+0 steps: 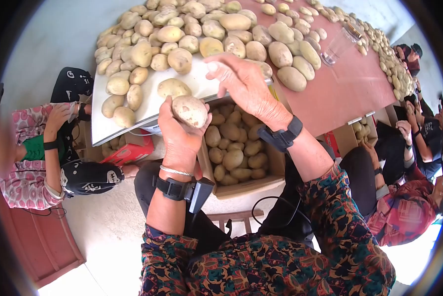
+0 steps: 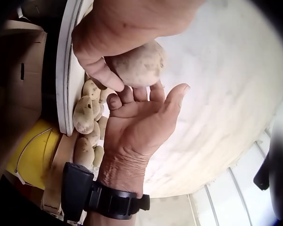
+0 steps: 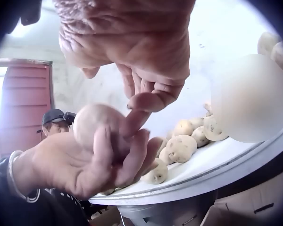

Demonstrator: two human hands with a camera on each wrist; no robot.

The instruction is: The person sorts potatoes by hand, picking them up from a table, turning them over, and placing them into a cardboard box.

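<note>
My left hand [image 1: 181, 133] holds a round tan potato [image 1: 190, 111] with dark specks, thumb on one side and fingers curled round the other, over the white table's front edge. In the right wrist view this potato [image 3: 100, 126] lies in the left hand [image 3: 85, 165], and a silver bracelet circles the wrist. My right hand [image 1: 246, 86] is raised just right of it, fingers loosely bent and holding nothing. The left wrist view shows the right hand [image 2: 139, 117] palm up, fingertips close beside the potato [image 2: 141, 66]. Another potato [image 1: 174, 88] lies on the table right behind the held one.
Many potatoes [image 1: 169, 33] are heaped on the white tabletop [image 1: 103, 116] and the red one [image 1: 339, 93]. A cardboard box [image 1: 251, 190] of potatoes stands between my knees. A clear glass [image 1: 337, 47] lies at the right. People sit on both sides.
</note>
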